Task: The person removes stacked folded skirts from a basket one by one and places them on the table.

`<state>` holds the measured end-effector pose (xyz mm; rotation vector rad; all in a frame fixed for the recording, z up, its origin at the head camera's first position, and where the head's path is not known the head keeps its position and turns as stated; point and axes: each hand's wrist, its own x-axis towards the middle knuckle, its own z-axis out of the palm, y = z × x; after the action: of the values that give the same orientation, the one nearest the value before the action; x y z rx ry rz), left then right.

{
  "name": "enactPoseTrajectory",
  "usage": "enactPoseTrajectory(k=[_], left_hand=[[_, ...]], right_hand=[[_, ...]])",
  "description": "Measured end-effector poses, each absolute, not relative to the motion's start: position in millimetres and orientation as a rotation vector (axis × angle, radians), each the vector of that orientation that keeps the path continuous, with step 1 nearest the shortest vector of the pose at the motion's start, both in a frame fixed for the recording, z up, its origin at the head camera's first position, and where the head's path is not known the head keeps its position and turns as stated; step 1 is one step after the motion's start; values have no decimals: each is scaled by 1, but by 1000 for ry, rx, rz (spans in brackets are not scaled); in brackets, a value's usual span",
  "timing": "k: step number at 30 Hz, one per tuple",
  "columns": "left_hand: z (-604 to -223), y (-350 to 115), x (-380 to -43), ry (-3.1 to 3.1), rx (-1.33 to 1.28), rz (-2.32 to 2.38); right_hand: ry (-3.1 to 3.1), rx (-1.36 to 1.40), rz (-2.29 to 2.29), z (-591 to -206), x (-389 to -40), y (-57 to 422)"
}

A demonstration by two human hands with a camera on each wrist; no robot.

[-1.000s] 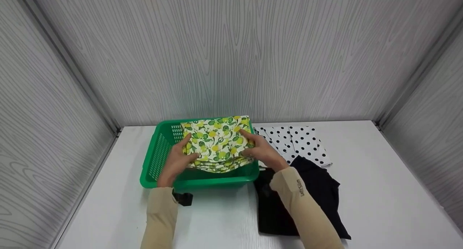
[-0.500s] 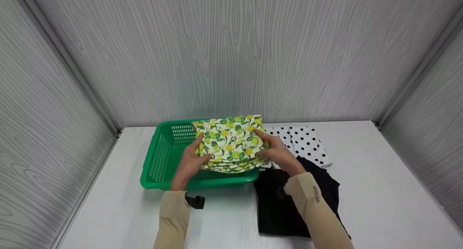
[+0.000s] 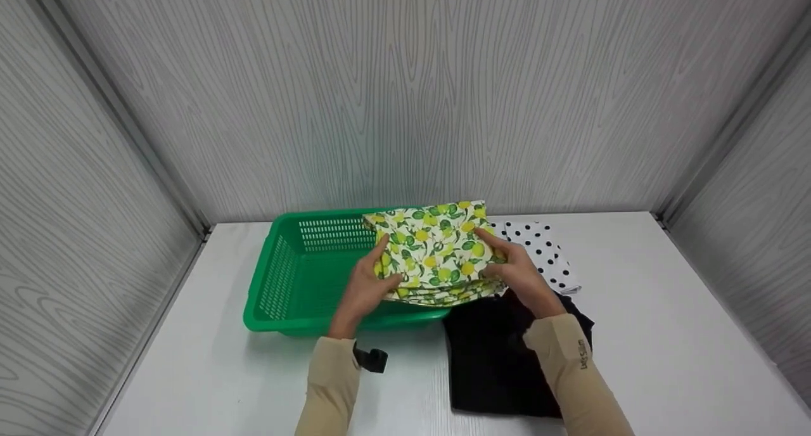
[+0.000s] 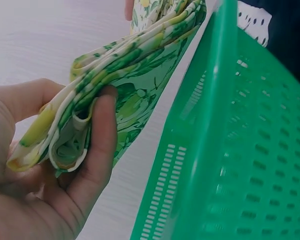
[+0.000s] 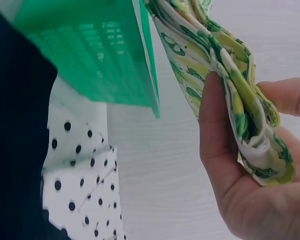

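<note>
A folded lemon-print cloth (image 3: 434, 246), white with yellow lemons and green leaves, is held up between both hands over the right part of the green basket (image 3: 266, 325). The left hand (image 3: 366, 285) grips its left edge, thumb on one face and fingers on the other. On the opposite edge the right hand (image 3: 521, 272) pinches it the same way. Several folded layers show at the near edge, and in the left wrist view the cloth (image 4: 130, 65) bends loosely between thumb and fingers. The basket's right end is hidden under the cloth in the head view.
A white cloth with black dots (image 3: 545, 252) lies folded on the white table (image 3: 665, 334), right of the basket. Nearer, a black garment (image 3: 494, 372) lies spread partly under the right forearm. Grey wood-grain panels (image 3: 405, 94) wall the back and sides.
Both hands have carried the lemon-print cloth to the right, from over the basket's middle to past its right rim. More of the basket's inside shows; the dotted cloth is more covered.
</note>
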<state>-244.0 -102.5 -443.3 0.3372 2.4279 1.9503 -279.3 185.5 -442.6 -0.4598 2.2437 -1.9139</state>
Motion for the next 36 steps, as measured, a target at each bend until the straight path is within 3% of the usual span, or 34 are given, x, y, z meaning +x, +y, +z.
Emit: enactPoseTrajectory(k=[23, 36], left_hand=[[-451, -55, -240, 2332, 604, 1879], [-461, -27, -239, 2315, 605, 1814]], right_hand=[[2296, -453, -1881, -444, -267, 250], [2405, -375, -1801, -448, -255, 285]])
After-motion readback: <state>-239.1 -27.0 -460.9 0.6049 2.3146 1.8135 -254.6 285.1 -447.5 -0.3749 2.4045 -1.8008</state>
